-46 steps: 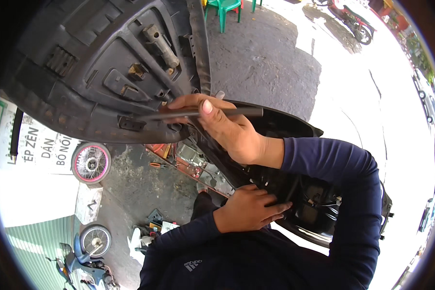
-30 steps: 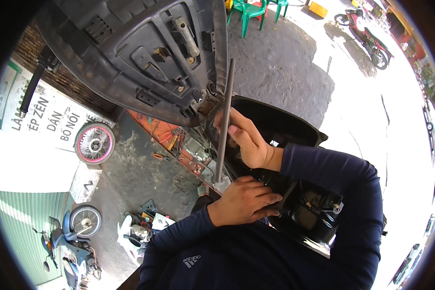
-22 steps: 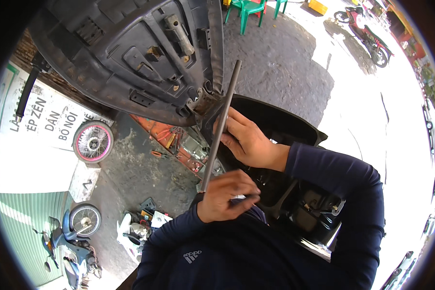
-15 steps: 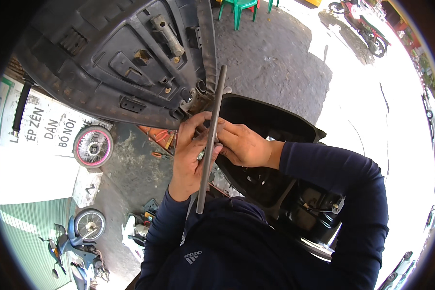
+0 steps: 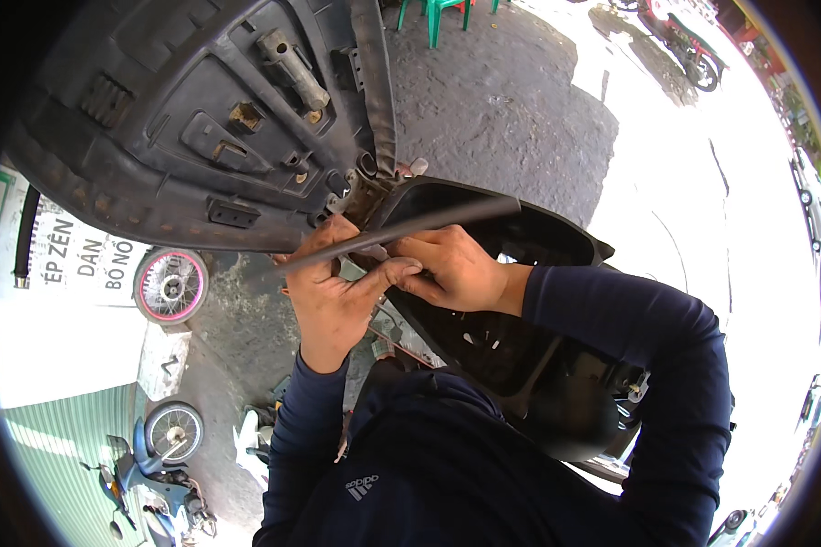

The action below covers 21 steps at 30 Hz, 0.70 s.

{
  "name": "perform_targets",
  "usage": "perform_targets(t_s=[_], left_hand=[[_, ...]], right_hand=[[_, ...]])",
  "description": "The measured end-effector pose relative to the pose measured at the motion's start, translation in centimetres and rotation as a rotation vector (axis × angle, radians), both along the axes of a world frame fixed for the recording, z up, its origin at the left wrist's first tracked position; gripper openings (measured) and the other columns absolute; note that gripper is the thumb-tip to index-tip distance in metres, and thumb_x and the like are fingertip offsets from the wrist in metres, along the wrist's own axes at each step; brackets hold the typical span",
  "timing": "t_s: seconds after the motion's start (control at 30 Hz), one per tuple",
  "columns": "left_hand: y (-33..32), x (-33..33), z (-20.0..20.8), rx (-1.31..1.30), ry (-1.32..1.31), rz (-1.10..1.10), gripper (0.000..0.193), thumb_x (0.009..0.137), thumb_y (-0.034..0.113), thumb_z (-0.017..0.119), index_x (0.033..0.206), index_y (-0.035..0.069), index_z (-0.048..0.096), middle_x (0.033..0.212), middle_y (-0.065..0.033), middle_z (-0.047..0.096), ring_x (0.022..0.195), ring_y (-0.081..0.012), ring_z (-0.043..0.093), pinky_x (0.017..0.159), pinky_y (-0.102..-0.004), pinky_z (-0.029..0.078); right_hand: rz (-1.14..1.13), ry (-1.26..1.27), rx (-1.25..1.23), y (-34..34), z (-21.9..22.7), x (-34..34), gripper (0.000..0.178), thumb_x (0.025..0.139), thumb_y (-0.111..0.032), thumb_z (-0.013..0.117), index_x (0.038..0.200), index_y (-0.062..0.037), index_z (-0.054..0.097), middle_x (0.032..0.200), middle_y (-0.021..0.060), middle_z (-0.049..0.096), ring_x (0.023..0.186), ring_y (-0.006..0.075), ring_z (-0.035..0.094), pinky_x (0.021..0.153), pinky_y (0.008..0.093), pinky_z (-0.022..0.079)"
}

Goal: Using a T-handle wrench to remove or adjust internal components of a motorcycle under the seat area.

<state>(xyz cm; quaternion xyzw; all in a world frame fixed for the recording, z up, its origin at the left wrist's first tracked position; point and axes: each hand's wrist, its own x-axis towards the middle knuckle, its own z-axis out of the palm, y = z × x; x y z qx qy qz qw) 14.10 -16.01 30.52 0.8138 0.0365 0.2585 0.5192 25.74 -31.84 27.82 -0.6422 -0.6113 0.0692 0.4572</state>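
Note:
A straight grey metal rod (image 5: 465,213), smeared by motion, lies slantwise over both hands. My left hand (image 5: 330,301) is closed at its left part, the fingers curled beneath it and the thumb reaching toward the right hand. My right hand (image 5: 456,271) is closed in a pinch just under the rod's middle; what its fingertips hold is hidden. Both hands are over the near side of a motorbike's open black storage compartment (image 5: 570,230). Beyond them, the raised seat (image 5: 169,137) shows its dark ribbed underside, with its hinge close to my left fingers.
On the left stand a pink-rimmed wheel (image 5: 171,286), a sign board (image 5: 87,319) and a blue motorbike (image 5: 160,497). A green plastic chair (image 5: 436,18) is at the far edge, and a red motorbike (image 5: 680,41) stands far right in sunlight.
The rod has turned from nearly upright in the picture to slanting across it, its far end swinging right. My left hand has shifted left; my right hand has barely moved.

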Motion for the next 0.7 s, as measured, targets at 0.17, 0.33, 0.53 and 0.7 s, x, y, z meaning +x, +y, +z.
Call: perform_targets(t_s=[0.17, 0.33, 0.53, 0.7], left_hand=[[-0.1, 0.1, 3.7, -0.257, 0.247, -0.256, 0.019, 0.082, 0.009, 0.079, 0.09, -0.004, 0.067, 0.087, -0.0092, 0.071, 0.064, -0.0116, 0.061, 0.056, -0.0278, 0.047], [0.6, 0.1, 2.4, -0.048, 0.116, -0.163, 0.015, 0.088, 0.007, 0.074, 0.096, -0.005, 0.069, 0.092, -0.0108, 0.073, 0.063, -0.0114, 0.062, 0.054, -0.0269, 0.048], [-0.4, 0.8, 4.3, -0.187, 0.145, -0.201, 0.016, 0.083, 0.006, 0.077, 0.096, -0.003, 0.072, 0.088, -0.0088, 0.074, 0.063, -0.0121, 0.065, 0.057, -0.0269, 0.05], [-0.3, 0.1, 4.1, -0.131, 0.203, -0.134, 0.017, 0.082, 0.004, 0.077, 0.096, -0.001, 0.073, 0.094, -0.0093, 0.074, 0.065, -0.0122, 0.065, 0.058, -0.0271, 0.051]], right_hand=[[-0.024, 0.101, 0.057, 0.3, -0.1, 0.0, 0.021, 0.084, -0.013, 0.071, 0.102, -0.0028, 0.064, 0.085, 0.0125, 0.065, 0.075, 0.035, 0.065, 0.063, 0.0435, 0.052], [-0.008, 0.107, -0.018, 0.2, -0.2, 0.1, 0.021, 0.083, -0.013, 0.072, 0.1, -0.0027, 0.066, 0.087, 0.0122, 0.067, 0.077, 0.0351, 0.066, 0.064, 0.0433, 0.052], [-0.026, 0.131, -0.042, 0.1, 0.0, 0.4, 0.021, 0.081, -0.015, 0.074, 0.096, -0.0024, 0.067, 0.086, 0.012, 0.067, 0.076, 0.0346, 0.066, 0.064, 0.0427, 0.052], [-0.024, 0.115, -0.059, 0.3, 0.2, 0.3, 0.02, 0.081, -0.014, 0.074, 0.096, -0.0024, 0.067, 0.089, 0.0115, 0.068, 0.077, 0.0341, 0.067, 0.064, 0.0426, 0.052]])
